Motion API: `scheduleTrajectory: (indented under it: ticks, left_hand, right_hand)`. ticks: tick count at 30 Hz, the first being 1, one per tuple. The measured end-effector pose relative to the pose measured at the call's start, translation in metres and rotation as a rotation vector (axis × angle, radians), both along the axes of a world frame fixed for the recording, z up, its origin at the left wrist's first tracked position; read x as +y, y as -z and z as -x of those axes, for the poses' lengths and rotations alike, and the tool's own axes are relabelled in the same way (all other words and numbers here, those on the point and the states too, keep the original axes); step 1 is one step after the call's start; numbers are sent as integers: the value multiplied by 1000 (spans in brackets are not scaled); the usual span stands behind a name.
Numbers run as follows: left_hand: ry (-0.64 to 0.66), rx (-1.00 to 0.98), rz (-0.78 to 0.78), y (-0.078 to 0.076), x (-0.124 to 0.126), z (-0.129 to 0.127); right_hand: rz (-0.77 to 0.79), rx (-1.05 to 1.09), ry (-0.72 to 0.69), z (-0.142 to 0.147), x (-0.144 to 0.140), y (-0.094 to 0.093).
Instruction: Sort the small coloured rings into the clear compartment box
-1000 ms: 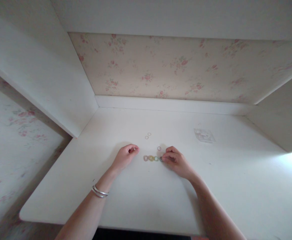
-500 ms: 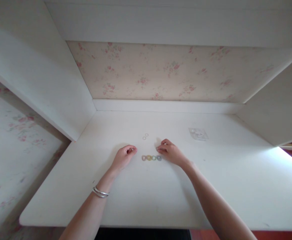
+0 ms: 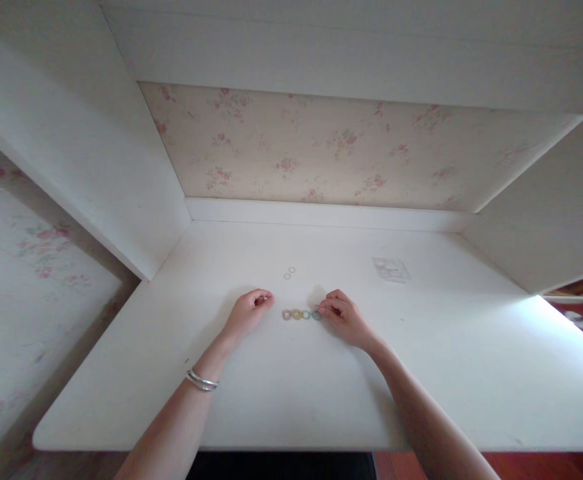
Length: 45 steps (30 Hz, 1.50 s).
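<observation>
A short row of small coloured rings lies on the white desk: a pink ring (image 3: 286, 315), a yellow ring (image 3: 297, 315), a pale green ring (image 3: 306, 315) and a blue-grey ring (image 3: 316, 315). My right hand (image 3: 344, 319) is closed in a pinch at the row's right end, its fingertips by the blue-grey ring. A thin ring shows faintly at those fingertips, mostly hidden. Left of the row, my left hand (image 3: 248, 312) is also pinched; what it holds, if anything, is too small to make out. Beyond the row lie two thin rings (image 3: 292, 270).
A clear plastic bag (image 3: 391, 269) lies farther back to the right on the desk (image 3: 281, 393). White panels stand at the left (image 3: 151, 200) and right (image 3: 546, 200), with a shelf edge (image 3: 321, 67) overhead. A tiny dark bit (image 3: 186, 361) lies near my left wrist.
My right hand has come slightly nearer and lower, its fingertips now at the blue-grey ring. My left hand has stayed in place. The view has tilted slightly.
</observation>
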<state>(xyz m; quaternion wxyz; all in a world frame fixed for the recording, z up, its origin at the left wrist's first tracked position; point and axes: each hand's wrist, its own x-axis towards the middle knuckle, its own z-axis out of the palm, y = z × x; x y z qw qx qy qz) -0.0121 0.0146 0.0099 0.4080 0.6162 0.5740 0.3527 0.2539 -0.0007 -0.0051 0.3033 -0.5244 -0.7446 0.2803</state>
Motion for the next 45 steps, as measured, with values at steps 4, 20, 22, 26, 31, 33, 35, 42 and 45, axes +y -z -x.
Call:
scheduleTrajectory:
  ticks: [4, 20, 22, 26, 31, 33, 35, 42, 45]
  left_hand:
    - [7, 10, 4, 0, 0, 0]
    - [122, 337, -210, -1, 28, -24]
    - [138, 455, -271, -4, 38, -33]
    - [154, 627, -275, -4, 54, -47]
    - [229, 771, -265, -2, 65, -53]
    - [245, 796, -258, -1, 64, -54]
    - [242, 795, -265, 0, 59, -53]
    - [258, 635, -342, -4, 20, -41]
    - [284, 657, -378, -8, 0, -35]
  right_hand:
    - [31, 3, -35, 1, -3, 2]
    - [15, 325, 187, -16, 3, 5]
    - [26, 348, 201, -17, 3, 4]
    - [44, 367, 206, -19, 3, 2]
    - [60, 380, 216, -20, 5, 2]
    - [66, 377, 205, -21, 6, 3]
    - [69, 374, 194, -21, 7, 3]
    - [79, 356, 201, -21, 7, 1]
    - [85, 349, 208, -22, 7, 2]
